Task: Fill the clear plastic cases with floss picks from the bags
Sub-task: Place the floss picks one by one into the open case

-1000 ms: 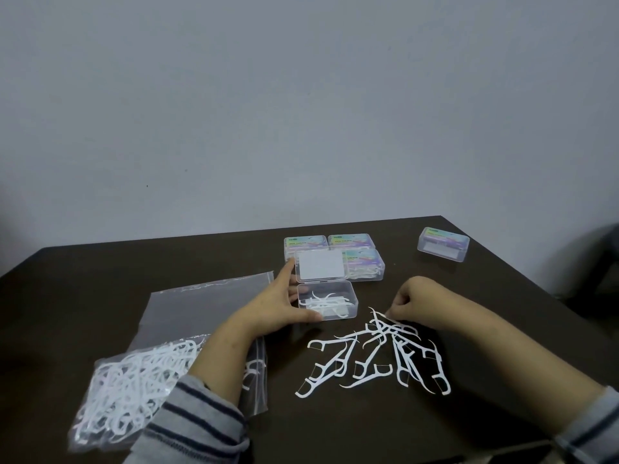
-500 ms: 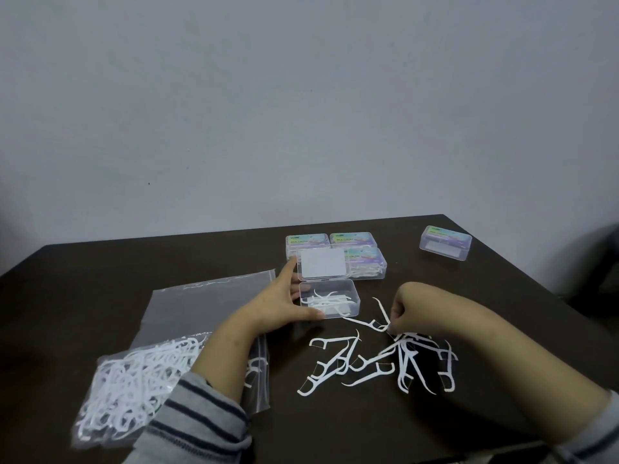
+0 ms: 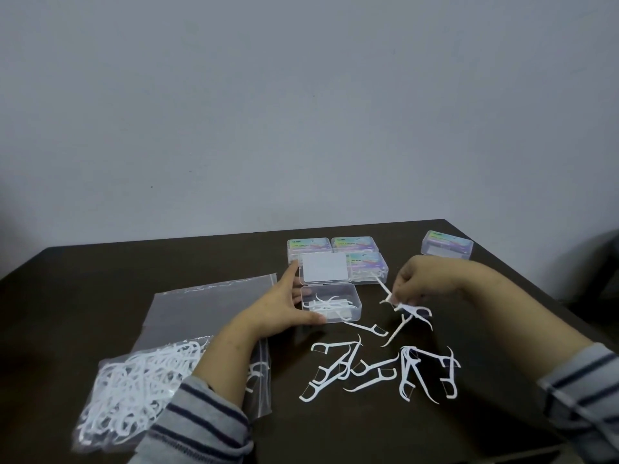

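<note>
While the left hand [image 3: 279, 308] rests against the near-left side of the open case [image 3: 331, 303], fingers straight and thumb along its front, the right hand [image 3: 422, 279] pinches a small bunch of floss picks [image 3: 407, 311] just right of it. Loose picks [image 3: 378, 370] lie scattered toward the desk's [image 3: 100, 289] near edge. A bag of picks [image 3: 140, 380] sits at the near-left; closed cases [image 3: 335, 246] line the far edge.

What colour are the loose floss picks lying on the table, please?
White, against the dark brown table; the head view shows the loose floss picks clearly.
</note>
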